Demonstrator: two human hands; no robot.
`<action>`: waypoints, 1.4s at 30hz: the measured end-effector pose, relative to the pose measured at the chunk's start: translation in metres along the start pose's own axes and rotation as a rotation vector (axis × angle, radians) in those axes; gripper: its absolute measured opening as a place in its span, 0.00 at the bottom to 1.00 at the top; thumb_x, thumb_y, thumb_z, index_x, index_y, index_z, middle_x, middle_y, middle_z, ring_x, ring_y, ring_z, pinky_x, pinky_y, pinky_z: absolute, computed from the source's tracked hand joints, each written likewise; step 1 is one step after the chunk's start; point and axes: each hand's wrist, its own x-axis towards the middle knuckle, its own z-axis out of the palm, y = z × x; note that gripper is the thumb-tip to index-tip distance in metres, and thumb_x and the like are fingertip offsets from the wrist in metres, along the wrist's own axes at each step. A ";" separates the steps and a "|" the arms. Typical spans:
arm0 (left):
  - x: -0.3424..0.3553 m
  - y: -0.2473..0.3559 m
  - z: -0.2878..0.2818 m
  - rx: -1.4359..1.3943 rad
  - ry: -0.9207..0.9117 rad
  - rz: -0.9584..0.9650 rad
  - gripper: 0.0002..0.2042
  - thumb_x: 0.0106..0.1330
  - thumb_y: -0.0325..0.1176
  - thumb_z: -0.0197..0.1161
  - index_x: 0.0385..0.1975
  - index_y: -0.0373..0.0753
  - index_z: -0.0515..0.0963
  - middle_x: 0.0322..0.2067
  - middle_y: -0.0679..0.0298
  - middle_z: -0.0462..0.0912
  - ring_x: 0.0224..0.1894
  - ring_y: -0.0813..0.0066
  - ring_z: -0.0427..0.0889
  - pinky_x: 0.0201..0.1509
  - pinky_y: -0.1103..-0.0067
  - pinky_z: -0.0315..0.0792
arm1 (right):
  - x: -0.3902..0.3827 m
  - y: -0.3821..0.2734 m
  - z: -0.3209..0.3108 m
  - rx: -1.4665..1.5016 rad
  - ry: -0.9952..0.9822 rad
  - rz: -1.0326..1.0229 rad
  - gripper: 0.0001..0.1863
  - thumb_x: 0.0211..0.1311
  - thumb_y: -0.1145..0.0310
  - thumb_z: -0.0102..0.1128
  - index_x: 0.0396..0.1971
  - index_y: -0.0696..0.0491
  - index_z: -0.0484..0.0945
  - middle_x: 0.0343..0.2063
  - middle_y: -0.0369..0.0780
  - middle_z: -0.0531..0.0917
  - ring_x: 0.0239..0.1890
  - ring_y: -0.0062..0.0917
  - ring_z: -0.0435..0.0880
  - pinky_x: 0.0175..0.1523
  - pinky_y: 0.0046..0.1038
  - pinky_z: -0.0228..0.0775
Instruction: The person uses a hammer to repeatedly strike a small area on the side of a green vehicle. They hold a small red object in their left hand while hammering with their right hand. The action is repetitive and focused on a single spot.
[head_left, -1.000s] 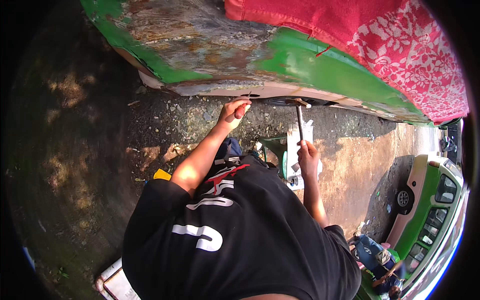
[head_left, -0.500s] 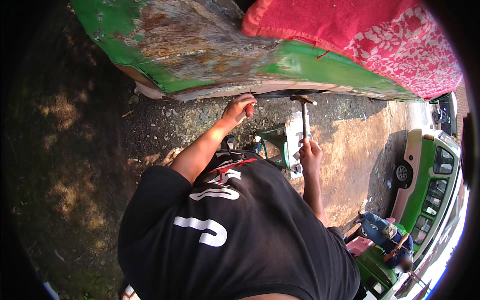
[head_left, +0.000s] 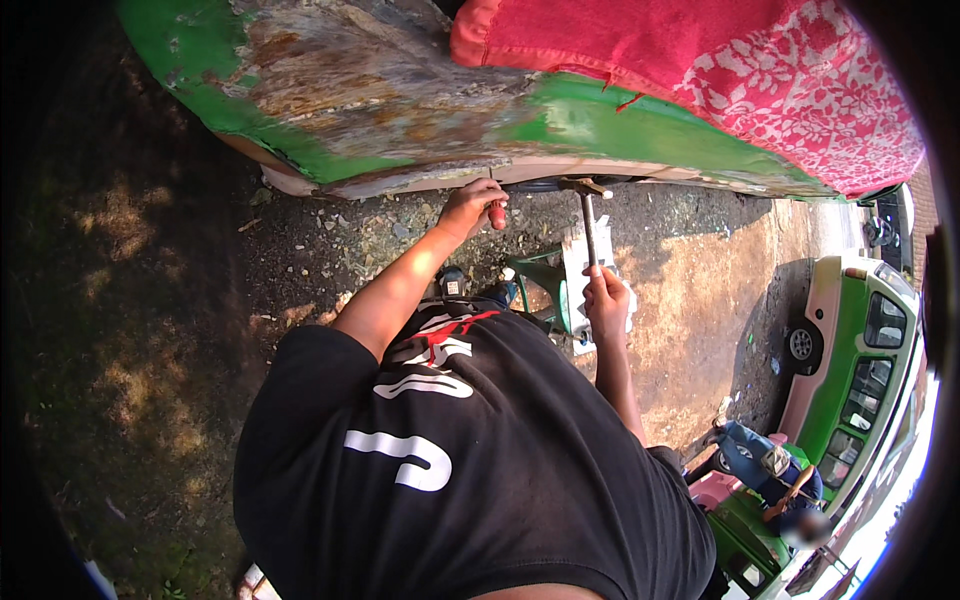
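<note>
hammer [head_left: 588, 228] near vehicle's lower edge [head_left: 540, 171]

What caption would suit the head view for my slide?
Left hand holding a red-handled tool, right hand gripping a hammer, beside a worn green vehicle.

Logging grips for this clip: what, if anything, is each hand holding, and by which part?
The left hand grips a red-handled tool by its handle; the right hand grips a hammer by its handle, away from the head.
</note>
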 end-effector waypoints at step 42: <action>0.012 0.004 -0.012 0.164 -0.084 -0.424 0.12 0.54 0.24 0.62 0.38 0.43 0.82 0.39 0.66 0.82 0.40 0.68 0.83 0.44 0.77 0.76 | 0.001 0.016 0.013 -0.775 -0.059 -0.376 0.10 0.64 0.64 0.60 0.38 0.56 0.79 0.22 0.47 0.81 0.26 0.41 0.82 0.29 0.35 0.71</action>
